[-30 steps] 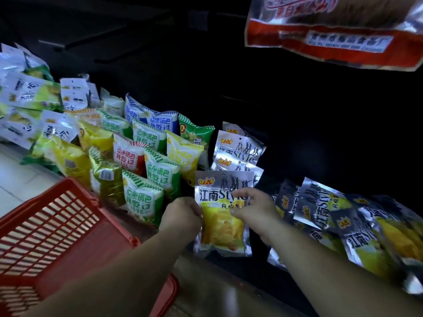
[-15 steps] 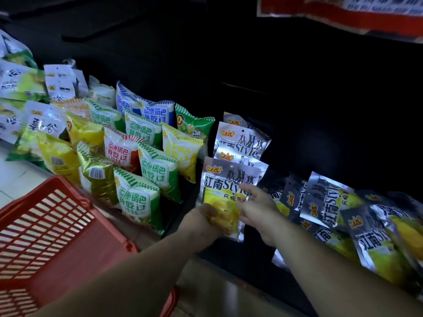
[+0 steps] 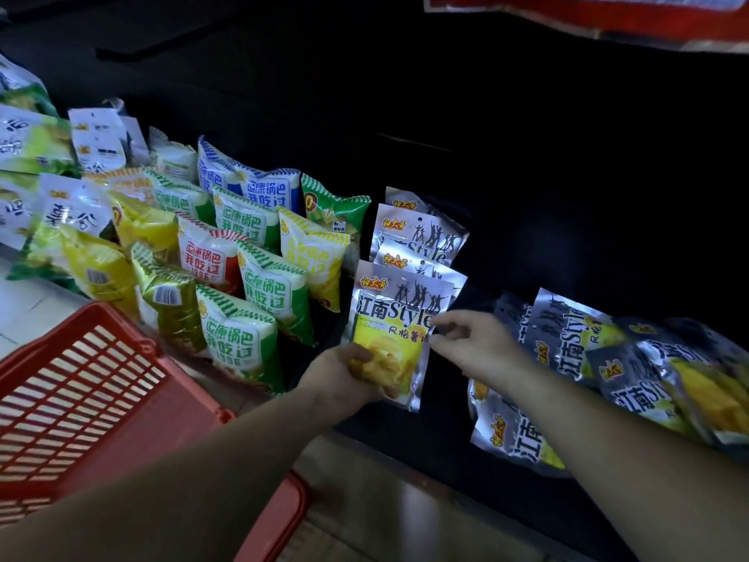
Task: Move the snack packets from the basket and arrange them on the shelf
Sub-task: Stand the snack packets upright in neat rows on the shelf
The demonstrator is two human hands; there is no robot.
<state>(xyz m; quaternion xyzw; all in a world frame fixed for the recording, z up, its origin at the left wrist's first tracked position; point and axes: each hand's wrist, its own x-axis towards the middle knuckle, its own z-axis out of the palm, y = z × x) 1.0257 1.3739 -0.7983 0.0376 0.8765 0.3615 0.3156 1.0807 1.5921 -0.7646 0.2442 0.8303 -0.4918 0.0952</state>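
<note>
The left hand [image 3: 344, 371] grips the lower left corner of the silver chip packet [image 3: 399, 330], which stands upright at the shelf's [image 3: 446, 452] front edge. The right hand [image 3: 474, 346] is at the packet's right edge with fingers loosely curled; I cannot tell if they touch it. Matching packets [image 3: 417, 237] stand behind it. To its right is a dark gap, then a heap of silver packets [image 3: 608, 367]. The red basket [image 3: 133, 440] is at lower left.

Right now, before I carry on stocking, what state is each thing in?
Front silver chip packet, upright, held by both hands.
Left hand, grips its lower left.
Right hand, pinches its right edge.
Silver packets behind, standing in a row.
Silver packets at right, lying in a loose heap.
Green-and-white packets, standing in rows.
Red basket, upright, no packets visible inside.
</note>
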